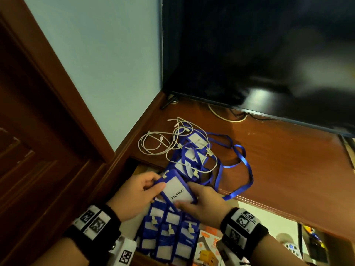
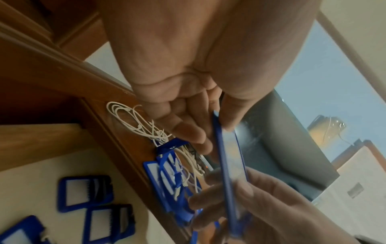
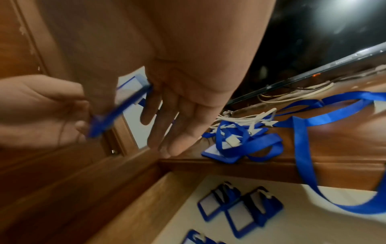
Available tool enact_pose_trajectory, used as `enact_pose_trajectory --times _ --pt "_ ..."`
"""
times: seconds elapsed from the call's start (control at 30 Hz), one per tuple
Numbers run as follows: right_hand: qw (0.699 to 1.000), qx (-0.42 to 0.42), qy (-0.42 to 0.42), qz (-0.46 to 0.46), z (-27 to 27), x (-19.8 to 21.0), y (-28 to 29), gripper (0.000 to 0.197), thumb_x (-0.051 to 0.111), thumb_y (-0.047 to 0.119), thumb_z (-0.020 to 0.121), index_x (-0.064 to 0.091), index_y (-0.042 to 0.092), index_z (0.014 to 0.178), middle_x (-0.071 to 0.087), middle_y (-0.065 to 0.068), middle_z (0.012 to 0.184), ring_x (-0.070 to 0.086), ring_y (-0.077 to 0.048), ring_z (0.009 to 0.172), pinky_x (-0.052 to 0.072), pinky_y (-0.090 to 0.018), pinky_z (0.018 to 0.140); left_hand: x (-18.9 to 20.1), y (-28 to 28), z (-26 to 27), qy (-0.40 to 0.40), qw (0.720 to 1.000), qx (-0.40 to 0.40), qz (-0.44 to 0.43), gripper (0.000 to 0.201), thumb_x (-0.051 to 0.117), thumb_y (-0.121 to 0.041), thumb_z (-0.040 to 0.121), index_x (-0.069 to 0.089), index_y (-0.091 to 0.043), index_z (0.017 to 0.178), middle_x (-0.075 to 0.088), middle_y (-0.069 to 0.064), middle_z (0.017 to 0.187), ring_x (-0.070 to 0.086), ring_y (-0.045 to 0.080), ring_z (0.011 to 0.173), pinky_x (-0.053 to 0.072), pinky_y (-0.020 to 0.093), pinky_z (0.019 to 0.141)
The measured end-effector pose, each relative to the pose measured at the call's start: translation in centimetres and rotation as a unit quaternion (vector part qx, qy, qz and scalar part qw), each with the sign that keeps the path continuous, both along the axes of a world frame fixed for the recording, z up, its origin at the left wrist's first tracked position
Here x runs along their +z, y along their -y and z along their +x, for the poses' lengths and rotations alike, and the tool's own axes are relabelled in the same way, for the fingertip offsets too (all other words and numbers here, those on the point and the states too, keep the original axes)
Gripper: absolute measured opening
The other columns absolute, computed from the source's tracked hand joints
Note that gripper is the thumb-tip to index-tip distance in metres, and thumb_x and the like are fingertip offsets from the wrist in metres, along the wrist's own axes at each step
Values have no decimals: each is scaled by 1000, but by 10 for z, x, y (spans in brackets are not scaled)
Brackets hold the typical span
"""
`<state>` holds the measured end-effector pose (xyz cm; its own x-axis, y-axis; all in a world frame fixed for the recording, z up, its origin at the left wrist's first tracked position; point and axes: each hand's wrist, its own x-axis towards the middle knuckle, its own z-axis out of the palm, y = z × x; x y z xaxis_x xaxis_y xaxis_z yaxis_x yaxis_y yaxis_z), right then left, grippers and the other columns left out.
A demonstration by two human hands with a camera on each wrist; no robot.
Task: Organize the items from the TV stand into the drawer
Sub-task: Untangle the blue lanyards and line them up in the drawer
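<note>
Nearest you, your left hand [image 1: 134, 191] and right hand [image 1: 203, 200] both pinch one blue "PELAWAT" badge holder [image 1: 177, 190] by opposite edges, just above the open drawer [image 3: 133, 203]. It looks light, stiff and slick, so grip its frame, not the window. On the TV stand [image 1: 278, 160] remain about three holders [image 1: 194, 152], tangled in blue lanyards [image 1: 232, 162] and white cables [image 1: 159, 143]. The drawer holds at least nine holders [image 1: 169, 233] in rows.
</note>
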<state>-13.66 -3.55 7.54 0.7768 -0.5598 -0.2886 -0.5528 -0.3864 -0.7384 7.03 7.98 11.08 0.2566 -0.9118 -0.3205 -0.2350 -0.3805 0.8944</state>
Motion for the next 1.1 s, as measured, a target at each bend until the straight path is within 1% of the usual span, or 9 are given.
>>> enact_pose_trajectory --times 0.1,0.23,0.37,0.47,0.6,0.8,0.87,0.97,1.1 --pt "995 -65 78 20 4 22 3 18 71 41 94 62 32 106 73 7 94 69 -3 82 60 -35 77 4 17 0 -31 998 47 -6 16 58 -21 104 73 -14 103 77 5 93 70 11 78 54 19 63" --pt "985 -122 125 2 7 64 23 16 72 30 94 63 28 107 73 2 95 73 -10 78 63 -38 72 -32 58 16 -84 988 99 79 23 56 -8 101 68 -10 121 74 12 98 62 16 76 50 26 62" --pt "971 -156 170 -53 7 119 51 13 68 25 98 62 23 109 71 1 95 73 -6 73 61 -24 63 -56 93 12 79 987 -44 131 58 70 -29 95 47 -30 148 58 2 138 64 22 116 51 32 90" --pt "951 -176 219 -127 12 172 77 7 64 15 100 60 12 105 68 1 85 67 4 57 50 -11 52 -66 115 -1 245 940 -185 149 85 72 -51 90 29 -33 160 41 4 161 46 26 143 41 37 115" --pt "903 -232 326 -156 6 250 109 10 62 14 101 56 9 108 71 -14 82 75 -25 62 63 -41 57 -69 144 -12 338 881 -270 191 86 55 -59 98 10 -30 166 15 11 172 10 33 159 13 42 127" --pt "843 -277 412 -206 -39 316 122 29 67 15 98 56 -2 118 70 -30 90 74 -37 64 62 -41 58 -104 164 -6 407 833 -308 213 103 12 -99 75 16 -43 162 -3 0 173 -3 36 159 9 59 127" --pt "849 -282 396 -206 -55 313 116 28 70 16 97 58 0 118 71 -29 91 75 -37 65 63 -42 59 -98 166 -12 431 827 -287 220 100 8 -97 77 11 -45 162 -7 -2 173 -4 36 159 8 59 127" --pt "858 -290 368 -210 -75 298 105 26 72 18 96 61 4 115 75 -22 88 75 -35 65 64 -47 63 -93 175 -17 450 833 -237 218 74 24 -73 99 10 -41 164 2 4 174 3 37 159 11 54 128" --pt "854 -304 340 -252 -99 275 95 30 76 37 92 65 20 113 77 -9 97 76 -31 79 63 -54 73 -95 202 -6 430 849 -216 221 59 23 -62 103 42 -36 153 21 8 171 18 36 156 16 47 128"
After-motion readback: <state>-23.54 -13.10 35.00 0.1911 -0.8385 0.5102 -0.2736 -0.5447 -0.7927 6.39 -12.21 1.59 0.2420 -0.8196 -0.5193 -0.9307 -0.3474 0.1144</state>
